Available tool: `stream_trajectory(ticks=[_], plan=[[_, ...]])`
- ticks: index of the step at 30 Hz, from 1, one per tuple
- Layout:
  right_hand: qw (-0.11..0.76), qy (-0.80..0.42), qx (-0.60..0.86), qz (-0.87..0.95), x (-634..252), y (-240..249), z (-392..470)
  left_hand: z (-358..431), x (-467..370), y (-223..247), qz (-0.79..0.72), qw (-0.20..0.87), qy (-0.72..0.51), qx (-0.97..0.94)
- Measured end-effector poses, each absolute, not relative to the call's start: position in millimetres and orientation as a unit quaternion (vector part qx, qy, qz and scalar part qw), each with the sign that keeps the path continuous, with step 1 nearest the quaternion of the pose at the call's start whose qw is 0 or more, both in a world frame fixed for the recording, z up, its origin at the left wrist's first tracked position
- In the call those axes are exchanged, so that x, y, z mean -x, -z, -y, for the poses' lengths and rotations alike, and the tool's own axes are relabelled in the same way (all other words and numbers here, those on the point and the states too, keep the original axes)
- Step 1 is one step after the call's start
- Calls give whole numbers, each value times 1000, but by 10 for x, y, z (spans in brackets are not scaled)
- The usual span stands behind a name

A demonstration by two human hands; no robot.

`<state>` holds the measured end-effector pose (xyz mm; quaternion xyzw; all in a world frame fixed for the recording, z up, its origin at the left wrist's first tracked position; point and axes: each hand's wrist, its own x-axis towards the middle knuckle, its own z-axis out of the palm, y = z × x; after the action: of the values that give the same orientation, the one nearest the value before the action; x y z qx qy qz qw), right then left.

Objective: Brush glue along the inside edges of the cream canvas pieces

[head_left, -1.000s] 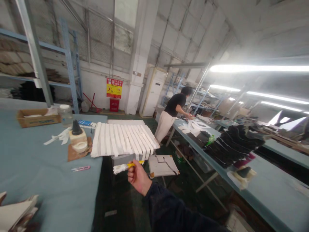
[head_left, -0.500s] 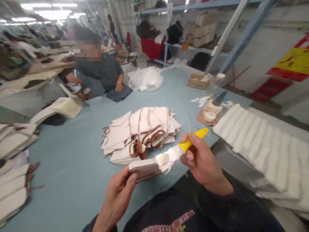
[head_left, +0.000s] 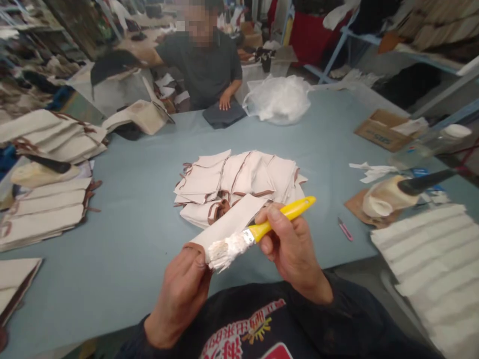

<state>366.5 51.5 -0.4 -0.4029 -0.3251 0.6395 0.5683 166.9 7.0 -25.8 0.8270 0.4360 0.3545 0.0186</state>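
Observation:
My left hand [head_left: 185,284] pinches the near end of a cream fabric piece [head_left: 235,217] with a brown edge. In my right hand [head_left: 290,239] is a yellow-handled brush [head_left: 299,207], its bristles [head_left: 226,249] thickly coated in white and lying against the piece close to my left fingers. The piece slants up and away, its far end near my right fingertips. Just beyond it, a pile of similar cream pieces [head_left: 247,174] with brown edges rests on the blue-green table [head_left: 130,219].
Stacks of cream pieces [head_left: 48,209] lie left, white layered pieces [head_left: 430,249] right. A glue-smeared container [head_left: 389,197], a pink cutter [head_left: 345,229], a cardboard box [head_left: 385,129] and a plastic bag [head_left: 277,99] are on the table. A person [head_left: 205,65] sits opposite.
The view has turned left and down. The brush has moved toward my left hand along the fabric piece, which now tilts up more steeply. The person opposite has stretched one arm sideways.

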Motion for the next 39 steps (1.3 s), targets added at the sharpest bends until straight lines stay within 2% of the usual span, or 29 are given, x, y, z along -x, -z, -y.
stream_trajectory(ticks=[9,12,17,21,25,30,35,39], plan=[[564,-610,430,353,-3625,21,-501,-187,-1661,261,-423,-26,-345,-837],[539,-607,462,358,-3627,48,-447,-224,-1649,301,-409,-10,-354,-841],[574,-553,496,345,-3609,54,-351,-275,-1637,359,-382,17,-372,-846],[549,-569,504,348,-3585,81,-265,-294,-1623,343,-363,16,-376,-853],[573,-544,517,331,-3559,101,-176,-276,-1594,340,-358,20,-378,-853],[550,-564,514,340,-3499,93,-99,-221,-1545,376,-342,41,-381,-858],[590,-546,500,323,-3425,98,-94,-157,-1491,386,-338,58,-389,-855],[558,-582,494,325,-3343,110,-28,-115,-1428,387,-321,73,-391,-860]])
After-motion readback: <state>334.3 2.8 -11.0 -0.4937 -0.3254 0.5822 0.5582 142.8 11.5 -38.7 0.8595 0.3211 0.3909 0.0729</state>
